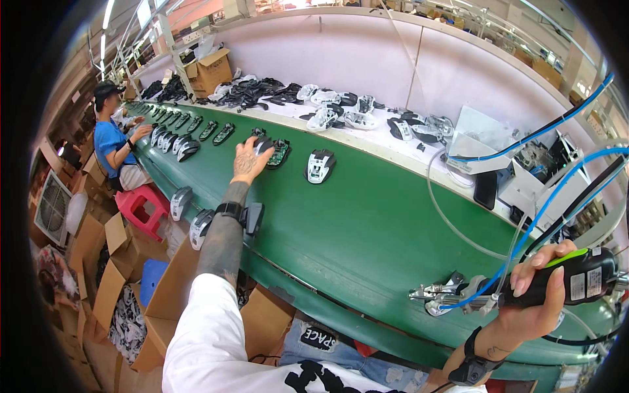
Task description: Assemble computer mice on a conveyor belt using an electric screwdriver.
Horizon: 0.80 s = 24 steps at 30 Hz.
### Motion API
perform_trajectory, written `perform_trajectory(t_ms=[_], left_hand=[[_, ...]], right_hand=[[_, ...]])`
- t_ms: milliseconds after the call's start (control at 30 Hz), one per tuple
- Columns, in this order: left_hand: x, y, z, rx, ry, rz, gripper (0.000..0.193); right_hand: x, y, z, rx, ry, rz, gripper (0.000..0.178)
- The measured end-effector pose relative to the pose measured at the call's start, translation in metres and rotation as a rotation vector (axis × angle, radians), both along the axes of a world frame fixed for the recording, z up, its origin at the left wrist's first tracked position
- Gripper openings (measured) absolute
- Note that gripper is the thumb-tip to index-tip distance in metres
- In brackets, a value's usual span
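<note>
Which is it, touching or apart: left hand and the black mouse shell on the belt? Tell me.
Touching. The head view shows the left hand with fingers laid over the black mouse shell on the green belt.

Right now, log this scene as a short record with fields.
place: green conveyor belt with mouse shells in a row
left hand: stretched out over the belt, on a dark mouse shell
right hand: gripping a black power screwdriver with blue hoses
nearby: white mouse shell alone on the belt
other person: seated worker in blue at the far left end
</note>
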<state>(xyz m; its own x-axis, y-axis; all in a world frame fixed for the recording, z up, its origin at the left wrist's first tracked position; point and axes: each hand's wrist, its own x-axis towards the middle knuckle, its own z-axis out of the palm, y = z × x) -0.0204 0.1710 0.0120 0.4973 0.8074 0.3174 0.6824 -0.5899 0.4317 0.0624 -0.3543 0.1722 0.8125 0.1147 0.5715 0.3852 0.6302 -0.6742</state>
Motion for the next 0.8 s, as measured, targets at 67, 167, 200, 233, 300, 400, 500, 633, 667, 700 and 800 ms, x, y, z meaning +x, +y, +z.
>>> perform_trajectory(t_ms=[67,167,200,233,300,400,500,633,667,700,800], left_hand=[[0.018,0.004,-0.005,0.049,-0.112,-0.004,0.061],[0.049,0.014,-0.021,0.084,-0.085,-0.073,0.058],[0.055,0.016,-0.024,0.036,0.075,-0.064,0.058],[0.059,0.017,-0.028,-0.011,0.237,-0.054,0.057],[0.061,0.023,-0.038,-0.008,0.257,-0.058,0.056],[0.066,0.023,-0.043,0.178,0.125,-0.106,0.055],[0.066,0.014,-0.032,0.075,0.200,-0.081,0.057],[0.064,-0.012,-0.036,0.275,0.390,0.019,0.055],[0.069,-0.020,-0.040,0.406,0.239,-0.024,0.054],[0.081,-0.040,-0.042,0.525,0.085,-0.081,0.053],[0.112,-0.121,-0.038,0.244,0.095,-0.319,0.050]], right_hand=[[0.002,0.003,-0.004,-0.022,-0.043,0.045,0.036],[0.004,0.004,-0.006,-0.076,-0.025,0.067,0.037],[0.003,0.005,-0.005,-0.084,-0.029,0.031,0.038],[0.005,0.005,-0.004,-0.083,-0.051,0.049,0.037],[0.007,0.003,-0.003,-0.074,-0.062,0.062,0.037],[0.008,-0.002,-0.003,-0.066,-0.050,0.052,0.037],[0.010,-0.004,-0.004,-0.034,-0.047,0.087,0.035],[0.007,-0.002,-0.005,0.021,-0.011,0.118,0.031],[0.006,-0.002,-0.003,0.026,-0.035,0.112,0.030],[0.006,-0.002,-0.002,0.022,-0.055,0.092,0.030],[0.014,-0.010,-0.003,0.052,-0.140,0.041,0.028]])
